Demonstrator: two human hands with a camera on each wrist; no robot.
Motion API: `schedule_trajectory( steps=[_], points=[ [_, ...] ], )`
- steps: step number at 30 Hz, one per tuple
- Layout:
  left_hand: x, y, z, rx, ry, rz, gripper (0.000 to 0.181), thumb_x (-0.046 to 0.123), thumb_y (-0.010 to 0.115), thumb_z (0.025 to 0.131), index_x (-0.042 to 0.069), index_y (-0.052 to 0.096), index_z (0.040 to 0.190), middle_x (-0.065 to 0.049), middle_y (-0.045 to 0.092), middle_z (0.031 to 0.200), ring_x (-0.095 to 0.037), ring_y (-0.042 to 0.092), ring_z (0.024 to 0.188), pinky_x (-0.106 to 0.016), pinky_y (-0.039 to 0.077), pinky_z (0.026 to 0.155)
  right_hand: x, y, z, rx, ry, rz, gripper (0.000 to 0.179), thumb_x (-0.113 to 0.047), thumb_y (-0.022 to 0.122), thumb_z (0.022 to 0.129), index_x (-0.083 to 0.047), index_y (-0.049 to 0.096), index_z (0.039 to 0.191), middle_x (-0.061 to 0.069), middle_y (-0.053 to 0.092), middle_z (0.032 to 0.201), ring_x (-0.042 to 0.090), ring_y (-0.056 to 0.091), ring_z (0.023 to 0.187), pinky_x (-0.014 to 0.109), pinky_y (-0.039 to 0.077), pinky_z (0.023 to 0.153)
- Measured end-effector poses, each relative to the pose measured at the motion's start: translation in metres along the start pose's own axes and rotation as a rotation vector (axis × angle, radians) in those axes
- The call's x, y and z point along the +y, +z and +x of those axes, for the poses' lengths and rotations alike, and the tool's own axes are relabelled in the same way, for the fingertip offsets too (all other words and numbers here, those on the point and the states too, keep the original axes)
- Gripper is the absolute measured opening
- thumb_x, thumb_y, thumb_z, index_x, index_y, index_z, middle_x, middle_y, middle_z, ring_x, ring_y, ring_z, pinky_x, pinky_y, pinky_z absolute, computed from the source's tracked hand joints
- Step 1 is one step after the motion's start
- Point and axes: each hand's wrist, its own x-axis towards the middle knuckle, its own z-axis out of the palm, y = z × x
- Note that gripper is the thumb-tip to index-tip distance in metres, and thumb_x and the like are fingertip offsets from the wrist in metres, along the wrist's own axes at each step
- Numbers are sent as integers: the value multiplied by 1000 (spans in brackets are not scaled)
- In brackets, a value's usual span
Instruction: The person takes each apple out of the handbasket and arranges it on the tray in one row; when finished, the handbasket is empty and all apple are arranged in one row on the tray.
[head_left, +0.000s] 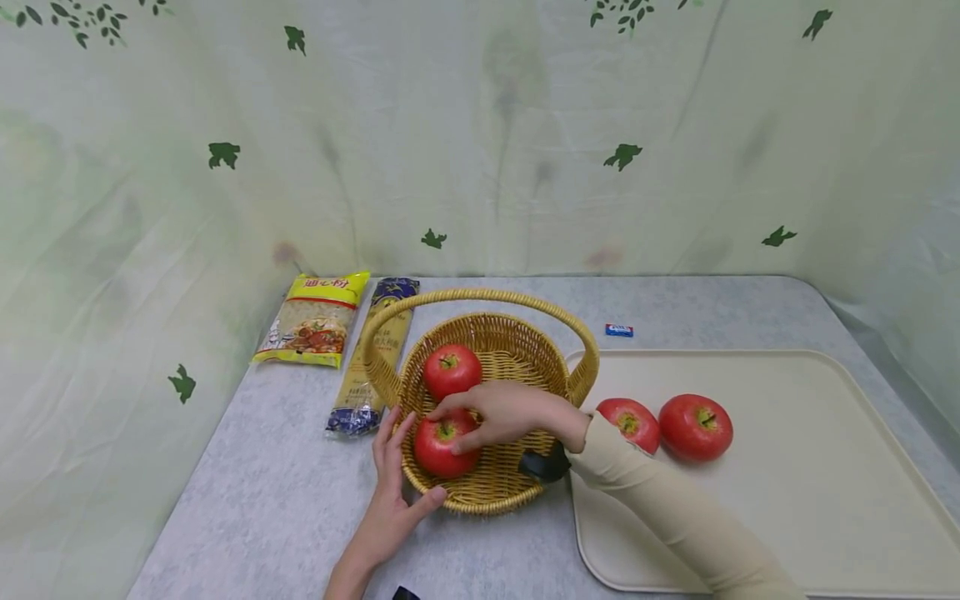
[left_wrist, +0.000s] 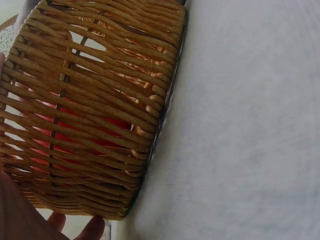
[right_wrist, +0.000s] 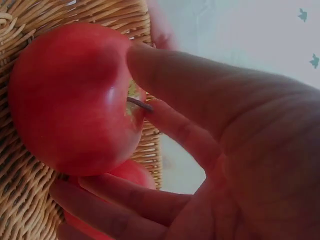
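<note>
A wicker basket [head_left: 487, 507] with a tall arched handle stands mid-table, holding two red apples. My right hand [head_left: 506, 412] reaches into it and grips the nearer apple [head_left: 435, 454], thumb and fingers spread around its stem end. In the right wrist view that apple [right_wrist: 70, 100] fills much of the frame, on the woven bottom. Just behind it lies the second apple [head_left: 452, 371], partly hidden there by my fingers. My left hand [head_left: 390, 508] touches the basket's near left side, its fingers extended and its thumb at the rim. The left wrist view shows the woven wall [left_wrist: 85, 100] close up.
A cream tray [head_left: 810, 500] to the right carries two more apples, one [head_left: 630, 421] partly behind my right sleeve and another [head_left: 696, 427]. Left of the basket lie a yellow food bag [head_left: 311, 321] and a long pasta packet [head_left: 367, 367]. A small blue packet [head_left: 619, 331] lies behind the tray.
</note>
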Motion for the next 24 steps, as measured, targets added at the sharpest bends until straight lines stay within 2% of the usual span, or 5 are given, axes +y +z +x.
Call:
schedule_trajectory(
  steps=[5, 8, 17, 24],
  points=[
    [-19, 0, 0, -8, 4, 30, 95, 6, 75, 77, 15, 16, 152, 1, -8, 155, -28, -10, 139, -74, 12, 96, 3, 2, 6, -32, -32, 30, 48, -33, 69, 88, -23, 52, 132, -4, 57, 126, 11, 53, 110, 32, 40, 95],
    [-24, -1, 0, -19, 6, 29, 96, 9, 75, 78, 18, 15, 152, 3, -9, 155, -27, -11, 139, -74, 12, 97, 4, 4, 9, -40, -48, 47, 48, -31, 71, 86, -21, 50, 129, -5, 57, 125, 9, 52, 111, 30, 40, 96],
    [-24, -2, 0, -21, -1, 20, 95, 6, 74, 79, 20, 15, 152, 7, -10, 154, -24, -11, 139, -73, 11, 97, 1, 8, 15, -32, -33, 48, 56, -36, 77, 80, -23, 43, 123, 0, 56, 116, 11, 54, 103, 27, 43, 88],
    [-24, -2, 0, -14, 7, 20, 95, 8, 75, 78, 18, 16, 152, 5, -9, 155, -26, -11, 139, -73, 11, 97, 6, 11, 11, -22, -56, 34, 57, -36, 77, 80, -23, 42, 123, -1, 54, 117, 10, 53, 104, 26, 43, 89]
  ],
)
